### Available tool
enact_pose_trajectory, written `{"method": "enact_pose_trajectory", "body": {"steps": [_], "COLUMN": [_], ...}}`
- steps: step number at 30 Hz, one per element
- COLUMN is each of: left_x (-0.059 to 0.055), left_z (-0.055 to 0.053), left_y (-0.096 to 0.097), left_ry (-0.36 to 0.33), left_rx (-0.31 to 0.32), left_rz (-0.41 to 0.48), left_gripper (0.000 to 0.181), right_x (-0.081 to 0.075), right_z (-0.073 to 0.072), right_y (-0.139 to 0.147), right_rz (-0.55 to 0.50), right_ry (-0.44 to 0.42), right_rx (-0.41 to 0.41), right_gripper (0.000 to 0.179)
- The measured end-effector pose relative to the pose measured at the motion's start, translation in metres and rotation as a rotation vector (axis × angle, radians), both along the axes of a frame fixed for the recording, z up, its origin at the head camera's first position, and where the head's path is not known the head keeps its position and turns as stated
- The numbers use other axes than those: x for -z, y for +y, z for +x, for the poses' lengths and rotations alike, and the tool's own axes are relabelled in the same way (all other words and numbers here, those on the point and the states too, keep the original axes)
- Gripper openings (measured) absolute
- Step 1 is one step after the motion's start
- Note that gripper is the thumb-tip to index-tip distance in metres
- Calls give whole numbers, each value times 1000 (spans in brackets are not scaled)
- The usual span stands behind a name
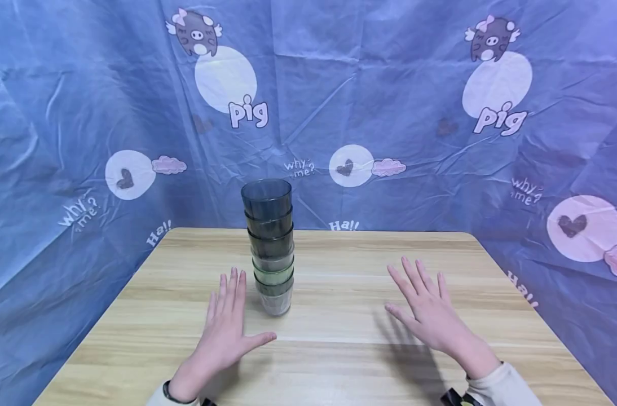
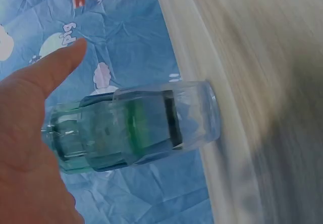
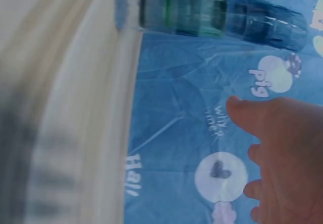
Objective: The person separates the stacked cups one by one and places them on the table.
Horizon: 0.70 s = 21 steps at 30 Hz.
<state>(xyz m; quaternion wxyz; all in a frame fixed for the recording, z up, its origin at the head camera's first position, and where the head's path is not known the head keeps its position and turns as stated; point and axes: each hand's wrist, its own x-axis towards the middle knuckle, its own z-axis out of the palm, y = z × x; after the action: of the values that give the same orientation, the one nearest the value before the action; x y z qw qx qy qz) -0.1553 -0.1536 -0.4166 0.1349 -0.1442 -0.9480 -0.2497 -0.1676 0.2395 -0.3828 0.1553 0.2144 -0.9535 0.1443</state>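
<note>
A tall stack of several nested glasses (image 1: pixel 270 242) stands on the wooden table, left of its middle. The upper ones are dark grey, with green and clear ones lower down; the stack leans slightly left at the top. My left hand (image 1: pixel 224 332) hovers just left of and nearer than the stack, fingers straight and thumb out, apart from it in the head view. In the left wrist view the left thumb (image 2: pixel 63 62) shows beside the glasses (image 2: pixel 146 123). Well to the right, my right hand (image 1: pixel 430 316) is held over the table with fingers spread, holding nothing.
The light wooden table (image 1: pixel 339 361) carries the stack. Behind and along both sides hangs a blue cloth (image 1: pixel 313 101) printed with pigs, hearts and words. A dark band (image 1: pixel 179 395) circles the left wrist, and a dark strapped device (image 1: pixel 458 397) sits at the right wrist.
</note>
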Motion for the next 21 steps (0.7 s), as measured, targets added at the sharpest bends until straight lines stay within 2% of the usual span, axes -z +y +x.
{"method": "enact_pose_trajectory", "body": {"steps": [4, 10, 17, 21], "left_x": [3, 7, 12, 18], "left_z": [-5, -13, -23, -29], "left_y": [1, 5, 8, 9], "left_ry": [-21, -43, -125, -113], "left_rx": [12, 12, -21, -25], "left_rz": [77, 193, 401, 512], "left_gripper": [134, 136, 134, 133], "right_x": [-11, -29, -48, -58], "right_z": [-5, -13, -22, -24], "right_y": [-2, -10, -25, -37], "right_rz": [11, 5, 9, 1], "right_ry": [45, 55, 35, 30], "right_rx": [-13, -36, -63, -93], "right_gripper": [70, 70, 71, 73]}}
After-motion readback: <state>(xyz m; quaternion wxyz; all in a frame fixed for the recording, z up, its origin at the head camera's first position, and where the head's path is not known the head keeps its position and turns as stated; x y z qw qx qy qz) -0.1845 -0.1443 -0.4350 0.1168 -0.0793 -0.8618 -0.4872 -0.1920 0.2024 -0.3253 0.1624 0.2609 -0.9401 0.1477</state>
